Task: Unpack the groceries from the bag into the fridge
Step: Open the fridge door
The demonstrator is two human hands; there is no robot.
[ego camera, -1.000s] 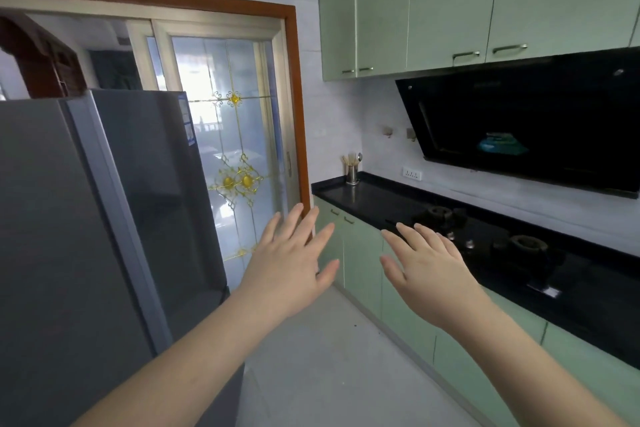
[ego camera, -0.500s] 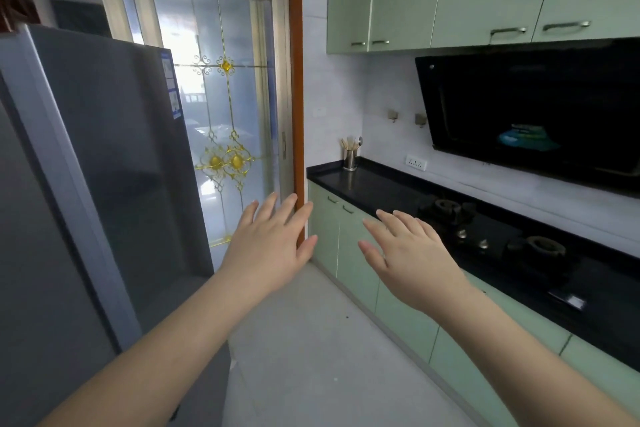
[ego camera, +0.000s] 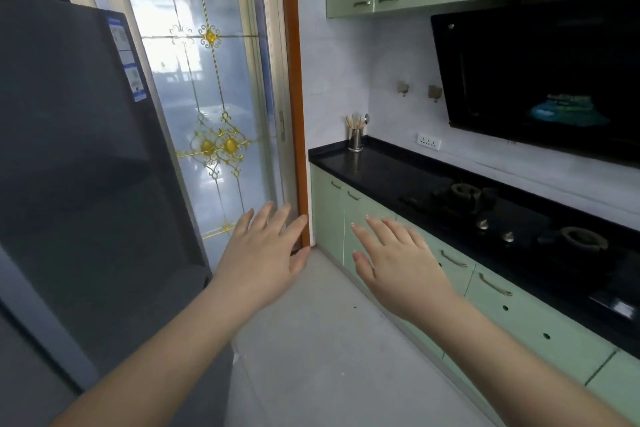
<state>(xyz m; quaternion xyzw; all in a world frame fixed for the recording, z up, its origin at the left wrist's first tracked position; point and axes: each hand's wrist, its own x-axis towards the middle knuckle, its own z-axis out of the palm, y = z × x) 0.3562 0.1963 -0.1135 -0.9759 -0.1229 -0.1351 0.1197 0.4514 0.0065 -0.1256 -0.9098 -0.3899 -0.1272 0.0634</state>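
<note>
The tall dark grey fridge fills the left side, its doors closed, with stickers near the top right corner. My left hand is stretched out in front of me, palm down, fingers spread, holding nothing, just right of the fridge. My right hand hovers beside it, also flat and spread, in front of the green cabinets. No grocery bag is in view.
A black countertop with a gas hob runs along the right over pale green cabinets. A metal utensil holder stands at its far end. A glass sliding door is straight ahead. Grey floor lies below.
The view has swung to the right and down, so the fridge takes up less of the frame. Both hands stay outstretched and open in front of me.
</note>
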